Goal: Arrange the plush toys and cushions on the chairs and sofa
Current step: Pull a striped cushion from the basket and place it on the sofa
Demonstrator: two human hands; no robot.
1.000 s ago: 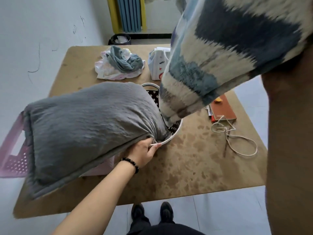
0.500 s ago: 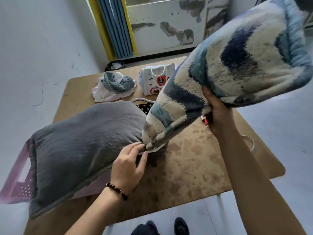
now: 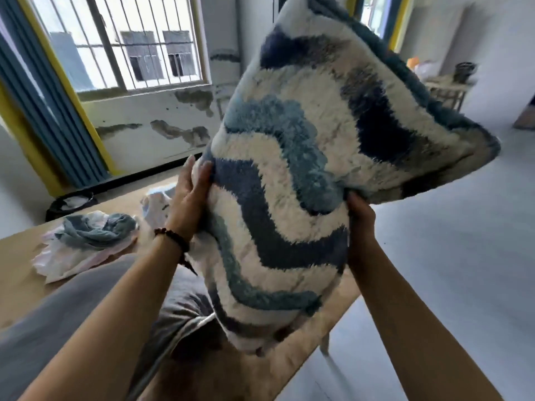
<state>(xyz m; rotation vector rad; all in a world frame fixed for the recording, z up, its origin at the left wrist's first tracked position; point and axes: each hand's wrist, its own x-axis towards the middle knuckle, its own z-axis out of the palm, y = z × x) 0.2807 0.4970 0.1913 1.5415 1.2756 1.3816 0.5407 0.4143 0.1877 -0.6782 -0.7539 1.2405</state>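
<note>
A shaggy cushion [image 3: 304, 169] with blue, navy and white zigzag stripes is held up in the air in front of me. My left hand [image 3: 191, 198] grips its left edge, fingers curled over the pile. Under the cushion's right lower edge, my right hand [image 3: 360, 227] grips it from beneath. A grey cushion [image 3: 72, 314] lies below on the brown table [image 3: 17, 273], partly covered by my left forearm.
A heap of white and blue-grey cloth [image 3: 89, 238] lies on the table's far left. A white bag [image 3: 153, 204] peeks out behind my left wrist. A barred window [image 3: 127, 44] with blue curtains [image 3: 49, 117] is beyond. Grey floor [image 3: 448, 241] spreads to the right, with a small table [image 3: 445, 88] far off.
My left hand left the grey cushion and took hold of the striped cushion's left edge. The striped cushion rose higher, and my view tilted up toward the window.
</note>
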